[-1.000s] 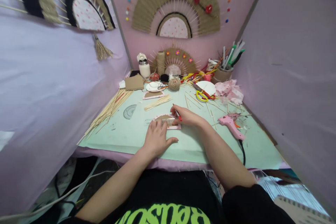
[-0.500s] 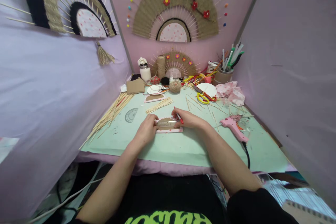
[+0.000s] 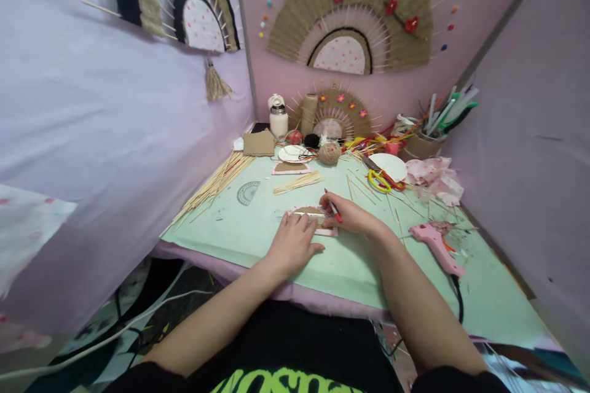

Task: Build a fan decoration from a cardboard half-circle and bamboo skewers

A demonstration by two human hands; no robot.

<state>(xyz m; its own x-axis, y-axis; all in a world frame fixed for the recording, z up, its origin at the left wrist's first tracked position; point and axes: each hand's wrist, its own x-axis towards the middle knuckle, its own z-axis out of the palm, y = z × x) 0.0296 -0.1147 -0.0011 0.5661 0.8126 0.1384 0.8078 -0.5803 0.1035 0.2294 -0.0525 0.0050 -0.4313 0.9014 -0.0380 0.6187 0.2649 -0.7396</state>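
Observation:
A half-circle of cardboard (image 3: 305,210) with a pink-spotted fabric edge lies on the table in front of me. Across it runs a clear ruler (image 3: 315,215). My left hand (image 3: 294,244) rests flat over the left part of both, fingers stretched out and thumb apart, hiding some of the piece. At the right end, my right hand (image 3: 349,214) holds a red-capped pen (image 3: 335,212) between its fingers. The pen slants up and away to the left, and this hand's fingertips touch the ruler and the cardboard.
Thin sticks (image 3: 298,182) and a protractor (image 3: 248,193) lie beyond the hands. A longer stick bundle (image 3: 212,187) is at left. A pink glue gun (image 3: 436,247) with a cord lies at right, near scissors (image 3: 378,180). A twine ball (image 3: 330,153) stands at the back.
My left hand has gone from gripping the piece's left edge to lying flat over the ruler and cardboard. My right hand stays at the right end with the pen. The view has shifted left.

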